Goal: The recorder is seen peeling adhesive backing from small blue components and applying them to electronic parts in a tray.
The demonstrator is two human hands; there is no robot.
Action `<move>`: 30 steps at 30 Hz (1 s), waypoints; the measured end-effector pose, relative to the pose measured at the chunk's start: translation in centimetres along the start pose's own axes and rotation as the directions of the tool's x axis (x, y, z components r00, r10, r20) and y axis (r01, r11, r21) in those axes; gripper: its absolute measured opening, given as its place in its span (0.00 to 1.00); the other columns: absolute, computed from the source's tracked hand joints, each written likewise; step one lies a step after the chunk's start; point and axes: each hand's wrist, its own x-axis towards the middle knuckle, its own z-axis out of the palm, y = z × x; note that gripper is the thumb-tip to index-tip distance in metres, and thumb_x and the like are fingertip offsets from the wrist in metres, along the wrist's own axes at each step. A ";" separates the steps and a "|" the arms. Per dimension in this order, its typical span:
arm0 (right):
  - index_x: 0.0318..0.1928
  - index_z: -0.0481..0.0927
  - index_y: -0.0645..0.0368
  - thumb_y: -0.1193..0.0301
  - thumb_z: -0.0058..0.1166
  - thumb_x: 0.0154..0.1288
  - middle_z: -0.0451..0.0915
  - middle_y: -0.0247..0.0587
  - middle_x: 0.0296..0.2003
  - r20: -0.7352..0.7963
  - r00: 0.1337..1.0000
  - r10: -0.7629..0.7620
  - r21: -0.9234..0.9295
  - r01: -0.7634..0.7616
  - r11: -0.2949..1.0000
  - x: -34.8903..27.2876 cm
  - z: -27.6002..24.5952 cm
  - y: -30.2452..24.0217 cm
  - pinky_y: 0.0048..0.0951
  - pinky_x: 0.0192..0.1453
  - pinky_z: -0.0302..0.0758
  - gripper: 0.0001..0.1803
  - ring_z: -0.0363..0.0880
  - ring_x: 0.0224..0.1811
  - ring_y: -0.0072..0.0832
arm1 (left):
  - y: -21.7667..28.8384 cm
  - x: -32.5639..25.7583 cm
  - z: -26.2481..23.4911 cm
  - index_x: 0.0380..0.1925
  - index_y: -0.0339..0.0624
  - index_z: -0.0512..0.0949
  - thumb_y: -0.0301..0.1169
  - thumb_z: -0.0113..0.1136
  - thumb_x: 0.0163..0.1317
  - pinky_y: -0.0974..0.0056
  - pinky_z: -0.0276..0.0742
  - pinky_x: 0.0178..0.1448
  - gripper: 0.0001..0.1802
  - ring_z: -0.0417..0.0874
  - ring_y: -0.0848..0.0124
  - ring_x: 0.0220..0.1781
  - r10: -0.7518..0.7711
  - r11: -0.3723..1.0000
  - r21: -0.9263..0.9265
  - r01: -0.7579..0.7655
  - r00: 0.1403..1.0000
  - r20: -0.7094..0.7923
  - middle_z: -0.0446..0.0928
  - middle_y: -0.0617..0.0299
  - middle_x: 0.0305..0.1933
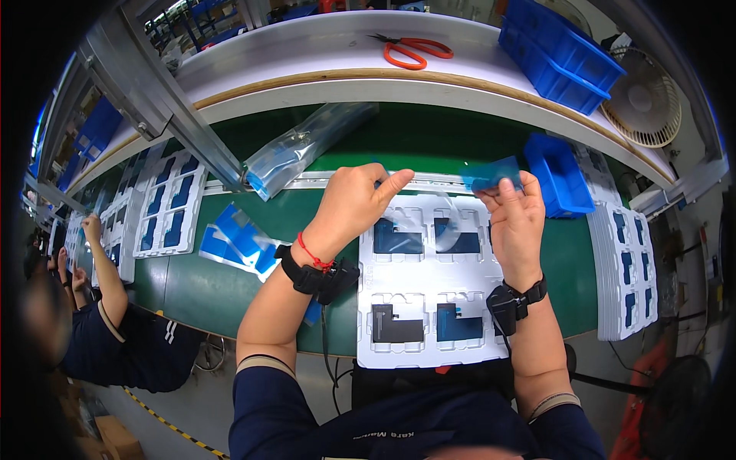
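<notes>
My right hand [515, 218] pinches a translucent blue film [494, 173] between thumb and fingers, above the far right of a white plastic tray [406, 277]. My left hand [356, 201] is closed, its thumb stretched toward the right; what its fingers hold is hidden. A clear, glossy film [400, 236] shows between the hands over the tray's far pockets; where it is held is unclear. The near pockets hold a flat black L-shaped piece [397, 325] and a bluish L-shaped piece [460, 323]. Similar pieces lie in the far pockets, partly behind the film.
Blue film sheets [239, 239] and a clear plastic bag [303, 146] lie left. A blue bin [558, 180] and stacked trays [625, 272] stand right. Orange-handled scissors [414, 52] rest on the shelf [322, 57] above. A co-worker [126, 333] sits far left.
</notes>
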 end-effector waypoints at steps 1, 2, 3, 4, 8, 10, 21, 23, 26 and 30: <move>0.47 0.65 0.59 0.79 0.52 0.64 0.77 0.39 0.37 0.047 0.999 -0.016 -0.103 0.021 0.994 -0.1 -0.1 0.3 0.25 0.47 0.75 0.14 0.77 0.39 0.23 | 0.1 0.0 -0.3 0.22 0.32 0.79 0.44 0.57 0.63 0.63 0.66 0.23 0.23 0.71 0.67 0.16 -0.028 0.999 0.021 0.028 0.999 0.030 0.73 0.52 0.15; 0.47 0.65 0.58 0.81 0.52 0.63 0.76 0.39 0.38 0.095 0.995 -0.029 -0.203 0.048 0.978 -0.2 -0.1 0.4 0.24 0.48 0.75 0.15 0.76 0.40 0.22 | 0.2 -0.1 -0.3 0.22 0.32 0.79 0.44 0.57 0.63 0.63 0.66 0.23 0.23 0.71 0.67 0.16 -0.030 0.999 0.023 0.029 0.999 0.029 0.73 0.52 0.15; 0.50 0.64 0.58 0.84 0.53 0.60 0.74 0.37 0.38 0.098 0.994 -0.045 -0.230 0.067 0.971 -0.6 0.3 0.9 0.20 0.44 0.74 0.19 0.74 0.39 0.19 | 0.3 -0.2 -0.2 0.25 0.33 0.80 0.43 0.58 0.63 0.64 0.68 0.24 0.21 0.73 0.68 0.18 0.014 0.998 -0.068 -0.011 0.999 0.040 0.75 0.52 0.17; 0.50 0.64 0.58 0.84 0.53 0.60 0.74 0.37 0.38 0.097 0.994 -0.043 -0.230 0.064 0.971 -0.9 0.6 1.2 0.20 0.44 0.74 0.19 0.74 0.39 0.19 | 0.2 -0.3 0.1 0.27 0.33 0.81 0.42 0.58 0.63 0.65 0.69 0.26 0.19 0.75 0.68 0.20 0.058 0.986 -0.161 -0.050 0.997 0.047 0.77 0.53 0.20; 0.58 0.62 0.59 0.86 0.53 0.58 0.70 0.34 0.35 0.282 0.958 0.044 -0.398 0.075 0.914 -1.8 0.9 1.7 0.15 0.39 0.69 0.28 0.70 0.35 0.14 | 0.6 -0.7 0.7 0.32 0.34 0.82 0.37 0.62 0.60 0.67 0.72 0.30 0.14 0.78 0.71 0.24 0.213 0.918 -0.365 -0.159 0.970 0.114 0.81 0.54 0.25; 0.59 0.62 0.59 0.85 0.54 0.59 0.71 0.33 0.34 0.352 0.926 0.137 -0.449 0.039 0.893 -2.0 1.0 1.6 0.15 0.40 0.69 0.28 0.70 0.35 0.14 | 1.1 -1.0 0.5 0.32 0.35 0.83 0.32 0.64 0.57 0.69 0.73 0.31 0.11 0.78 0.73 0.25 0.221 0.921 -0.355 -0.161 0.966 0.135 0.82 0.56 0.27; 0.33 0.76 0.63 0.76 0.59 0.60 0.77 0.33 0.22 0.052 0.952 0.302 -0.516 -0.233 0.824 -1.8 0.9 1.1 0.16 0.22 0.72 0.05 0.75 0.20 0.16 | 0.1 -0.4 0.2 0.25 0.32 0.81 0.31 0.63 0.58 0.73 0.63 0.23 0.11 0.69 0.84 0.21 0.035 0.931 -0.365 0.023 0.988 0.152 0.75 0.67 0.18; 0.33 0.75 0.64 0.77 0.58 0.61 0.77 0.33 0.22 0.039 0.973 0.227 -0.552 -0.168 0.816 -2.3 1.4 -0.3 0.15 0.22 0.71 0.05 0.74 0.20 0.15 | -0.2 -0.2 0.1 0.30 0.32 0.82 0.32 0.63 0.59 0.73 0.68 0.26 0.11 0.72 0.83 0.23 0.055 0.922 -0.386 -0.025 0.996 0.066 0.79 0.64 0.22; 0.33 0.75 0.64 0.77 0.57 0.61 0.75 0.31 0.21 0.068 0.986 0.150 -0.663 -0.067 0.745 -3.8 1.9 -3.5 0.15 0.21 0.67 0.04 0.72 0.18 0.15 | -0.9 0.5 -0.6 0.38 0.32 0.82 0.35 0.63 0.59 0.74 0.71 0.30 0.15 0.76 0.82 0.26 0.052 0.949 -0.309 -0.071 0.996 -0.070 0.82 0.61 0.27; 0.30 0.75 0.63 0.78 0.58 0.60 0.75 0.30 0.20 0.035 0.895 0.444 -0.709 -0.291 0.642 -8.7 2.1 -4.3 0.13 0.19 0.65 0.05 0.70 0.16 0.12 | -2.2 0.3 -1.2 0.41 0.34 0.82 0.37 0.63 0.58 0.75 0.66 0.27 0.17 0.72 0.85 0.24 -0.030 0.962 -0.273 -0.009 0.990 -0.139 0.79 0.64 0.23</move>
